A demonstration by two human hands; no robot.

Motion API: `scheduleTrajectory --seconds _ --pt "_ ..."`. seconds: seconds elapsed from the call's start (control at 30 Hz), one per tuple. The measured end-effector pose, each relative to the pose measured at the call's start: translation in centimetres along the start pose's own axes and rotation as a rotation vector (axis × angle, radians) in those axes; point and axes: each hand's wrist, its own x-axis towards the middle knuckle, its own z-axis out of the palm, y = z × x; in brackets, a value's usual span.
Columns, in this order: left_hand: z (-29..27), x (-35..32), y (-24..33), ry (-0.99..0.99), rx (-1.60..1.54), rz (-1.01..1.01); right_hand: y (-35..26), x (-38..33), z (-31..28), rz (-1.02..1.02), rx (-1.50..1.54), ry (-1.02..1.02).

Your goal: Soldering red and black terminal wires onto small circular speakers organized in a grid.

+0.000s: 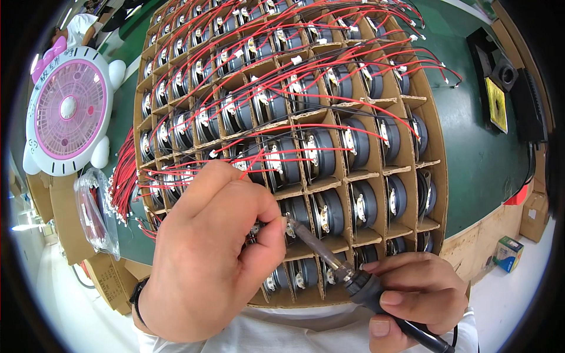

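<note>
My right hand (421, 291) grips a soldering iron (368, 285) by its black handle, the iron pointing up and to the left. Its tip meets the fingertips of my left hand (220, 253), over a speaker in the near rows. My left hand is closed in a pinch, and a red wire (253, 163) runs out from between its fingers. The wire's end is hidden by the fingers. Round speakers (329, 212) with metal terminals stand on edge in the cells of a cardboard divider box (426, 103). Red and black wires with white plugs lie across the far rows.
The box stands on a green table (471, 170). At the left are a pink and white fan (67, 109), a bundle of red wires (122, 182) and a clear plastic bag (97, 212). A black stand with a yellow sponge (497, 106) is at the right. A person (81, 26) shows far left.
</note>
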Motion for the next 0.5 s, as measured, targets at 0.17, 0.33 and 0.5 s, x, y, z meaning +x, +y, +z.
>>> scheduleTrajectory --seconds 0.17,0.33,0.5 --pt "0.06 0.05 0.04 -0.003 0.012 0.002 0.03 0.05 0.10 -0.004 -0.005 -0.010" --pt "0.05 0.06 -0.03 -0.009 0.011 0.005 0.16 -0.08 -0.04 -0.007 0.030 -0.005" --pt "0.06 0.04 -0.14 -0.009 0.012 0.002 -0.11 -0.46 0.02 0.051 0.065 0.085"
